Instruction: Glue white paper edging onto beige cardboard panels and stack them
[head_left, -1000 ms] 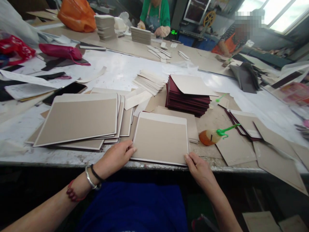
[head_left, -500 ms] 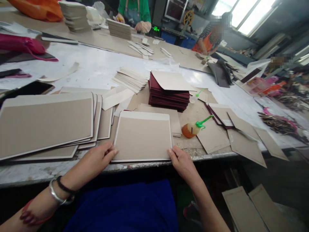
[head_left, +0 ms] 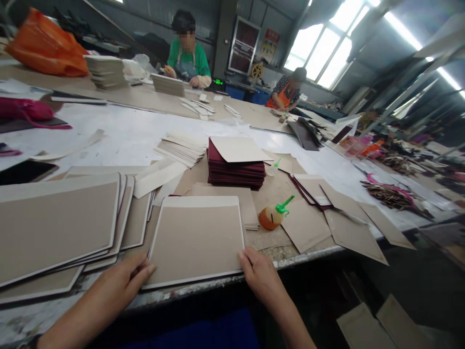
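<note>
A beige panel with pale borders (head_left: 198, 237) lies at the table's near edge, directly in front of me. My left hand (head_left: 125, 286) is closed at its lower left edge, thumb on top and the other fingers partly hidden. At the lower right edge, my right hand (head_left: 259, 274) pinches the same panel. To the left are several overlapping larger beige panels (head_left: 58, 223) with pale borders. Behind the held panel stands a stack of dark red pieces (head_left: 236, 172), topped by a pale sheet (head_left: 240, 149). A squat bottle of amber liquid with a green nozzle (head_left: 271, 217) stands to the right.
Loose beige sheets (head_left: 354, 235) overlap at the right, some past the table edge. Pale strips (head_left: 179, 148) lie behind. A dark phone-like slab (head_left: 27, 171) is at left. Across the table, a person in green (head_left: 201, 60) and another in an orange apron (head_left: 285, 99) work.
My view has tilted upward, so the table and panels sit lower in the picture and more of the room shows. Both hands stay at the panel's sides.
</note>
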`<state>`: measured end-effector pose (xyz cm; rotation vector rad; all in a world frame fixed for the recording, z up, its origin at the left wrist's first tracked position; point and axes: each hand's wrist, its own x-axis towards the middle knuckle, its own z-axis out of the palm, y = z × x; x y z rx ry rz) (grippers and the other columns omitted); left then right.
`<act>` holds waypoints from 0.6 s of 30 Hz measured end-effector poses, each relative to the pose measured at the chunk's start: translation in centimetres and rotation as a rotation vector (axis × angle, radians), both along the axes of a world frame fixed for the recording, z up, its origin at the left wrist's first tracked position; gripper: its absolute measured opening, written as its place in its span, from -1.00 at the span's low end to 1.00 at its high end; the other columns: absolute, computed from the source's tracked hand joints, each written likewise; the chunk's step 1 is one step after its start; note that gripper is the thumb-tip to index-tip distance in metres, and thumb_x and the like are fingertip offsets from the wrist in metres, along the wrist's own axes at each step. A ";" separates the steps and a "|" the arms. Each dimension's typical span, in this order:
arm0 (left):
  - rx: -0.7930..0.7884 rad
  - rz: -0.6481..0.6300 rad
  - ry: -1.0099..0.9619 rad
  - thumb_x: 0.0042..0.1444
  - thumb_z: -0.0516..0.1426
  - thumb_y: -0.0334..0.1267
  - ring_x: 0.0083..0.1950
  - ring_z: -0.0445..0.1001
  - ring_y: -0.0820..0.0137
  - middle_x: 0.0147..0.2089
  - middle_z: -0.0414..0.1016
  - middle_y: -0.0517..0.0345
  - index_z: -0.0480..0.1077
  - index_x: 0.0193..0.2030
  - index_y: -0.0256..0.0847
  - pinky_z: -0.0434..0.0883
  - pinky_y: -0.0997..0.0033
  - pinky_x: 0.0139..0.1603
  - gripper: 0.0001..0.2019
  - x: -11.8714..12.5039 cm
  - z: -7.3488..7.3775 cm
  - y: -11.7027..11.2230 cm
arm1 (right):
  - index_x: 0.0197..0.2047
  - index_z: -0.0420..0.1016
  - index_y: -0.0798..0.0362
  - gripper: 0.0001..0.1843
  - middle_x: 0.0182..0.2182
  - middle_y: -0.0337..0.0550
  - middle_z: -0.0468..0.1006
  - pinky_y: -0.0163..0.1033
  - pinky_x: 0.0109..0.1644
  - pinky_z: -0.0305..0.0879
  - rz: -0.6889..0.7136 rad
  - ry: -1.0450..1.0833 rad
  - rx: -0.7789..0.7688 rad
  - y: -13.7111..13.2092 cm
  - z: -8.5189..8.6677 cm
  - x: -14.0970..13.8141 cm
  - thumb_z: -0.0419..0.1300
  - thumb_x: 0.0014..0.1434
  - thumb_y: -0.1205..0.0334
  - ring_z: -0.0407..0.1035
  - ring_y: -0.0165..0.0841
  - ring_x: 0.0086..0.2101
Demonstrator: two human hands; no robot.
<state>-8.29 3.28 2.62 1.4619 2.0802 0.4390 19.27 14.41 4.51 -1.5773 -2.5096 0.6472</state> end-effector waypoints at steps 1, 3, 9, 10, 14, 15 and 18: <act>0.002 0.010 0.000 0.00 -0.14 0.07 -0.41 0.38 0.29 -0.50 0.36 0.15 0.19 -0.50 -0.12 0.24 0.34 -0.32 -0.68 0.1 0.1 0.0 | -0.49 0.24 0.01 -0.71 -0.55 -0.22 0.40 -0.34 -0.39 0.04 0.004 0.002 -0.002 0.0 -0.1 0.0 -0.13 0.24 0.21 0.30 -0.38 -0.48; 0.009 0.028 0.004 0.01 -0.14 0.02 -0.39 0.39 0.28 -0.48 0.37 0.13 0.18 -0.50 -0.13 0.24 0.33 -0.31 -0.71 0.4 0.6 0.0 | -0.50 0.22 0.00 -0.69 -0.55 -0.22 0.40 -0.32 -0.39 0.05 0.016 0.015 -0.003 0.1 -0.5 0.1 -0.15 0.24 0.18 0.31 -0.36 -0.48; -0.009 0.061 0.021 0.03 -0.13 -0.14 -0.41 0.37 0.33 -0.49 0.34 0.15 0.13 -0.52 -0.13 0.22 0.39 -0.35 -0.80 1.1 2.5 0.2 | -0.49 0.21 -0.02 -0.64 -0.55 -0.19 0.41 -0.27 -0.38 0.09 0.048 0.052 -0.013 0.6 -1.7 0.6 -0.22 0.23 0.07 0.32 -0.30 -0.48; -0.012 0.063 0.022 0.03 -0.12 -0.15 -0.41 0.36 0.34 -0.50 0.34 0.16 0.13 -0.52 -0.14 0.21 0.40 -0.35 -0.80 1.2 2.7 0.2 | -0.48 0.21 -0.02 -0.64 -0.55 -0.19 0.42 -0.27 -0.38 0.09 0.051 0.054 -0.018 0.7 -1.8 0.6 -0.22 0.23 0.06 0.33 -0.29 -0.48; -0.012 0.066 0.014 0.05 -0.10 -0.15 -0.40 0.35 0.35 -0.50 0.33 0.18 0.14 -0.51 -0.14 0.19 0.42 -0.35 -0.81 1.1 2.9 -0.1 | -0.51 0.18 -0.02 -0.65 -0.57 -0.20 0.39 -0.27 -0.38 0.10 0.060 0.042 -0.013 0.6 -1.3 0.6 -0.21 0.22 0.06 0.31 -0.31 -0.49; -0.012 0.065 0.013 0.05 -0.09 -0.15 -0.40 0.35 0.36 -0.50 0.33 0.19 0.14 -0.51 -0.14 0.18 0.42 -0.35 -0.81 1.1 2.8 -0.1 | -0.52 0.17 -0.02 -0.65 -0.58 -0.20 0.38 -0.27 -0.38 0.10 0.055 0.035 -0.002 0.5 -1.2 0.6 -0.21 0.22 0.06 0.30 -0.31 -0.49; -0.015 0.064 0.016 0.06 -0.08 -0.15 -0.40 0.33 0.36 -0.51 0.31 0.21 0.14 -0.52 -0.15 0.17 0.43 -0.36 -0.80 1.1 2.8 -0.1 | -0.54 0.16 -0.02 -0.66 -0.61 -0.22 0.34 -0.28 -0.40 0.07 0.038 0.017 0.034 0.3 -0.9 0.4 -0.19 0.20 0.06 0.27 -0.32 -0.52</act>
